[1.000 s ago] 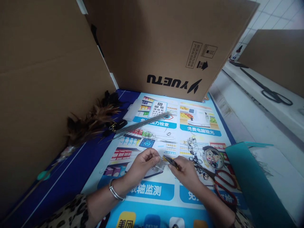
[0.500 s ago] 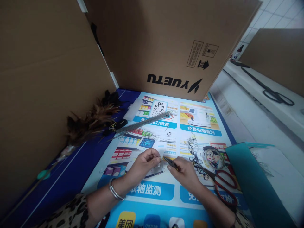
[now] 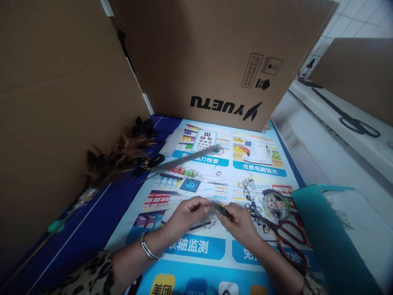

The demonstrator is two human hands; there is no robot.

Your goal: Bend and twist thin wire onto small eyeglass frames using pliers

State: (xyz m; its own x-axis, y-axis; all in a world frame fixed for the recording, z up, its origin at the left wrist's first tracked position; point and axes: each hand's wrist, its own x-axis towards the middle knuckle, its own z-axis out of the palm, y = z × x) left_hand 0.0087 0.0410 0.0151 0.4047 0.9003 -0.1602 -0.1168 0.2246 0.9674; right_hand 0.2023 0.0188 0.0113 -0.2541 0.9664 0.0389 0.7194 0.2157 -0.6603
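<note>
My right hand grips a pair of pliers with dark jaws, which point up and left. Thumb and fingers of my left hand are pinched together at the jaws' tip. What they hold is too small to make out. Just below the fingertips shows a clear, glinting bit with fine wire-like strands. Beyond my hands, a bundle of thin straight wires lies slantwise. To the right are many small dark wire loops and red-handled scissors.
A printed mat covers the table. Cardboard panels stand behind and at left, by a brown feather bunch. A teal box is at right. Large dark scissors lie on the white ledge.
My left hand has come slightly down and closer to the pliers, whose tip now meets its fingertips. The right hand has barely moved.
</note>
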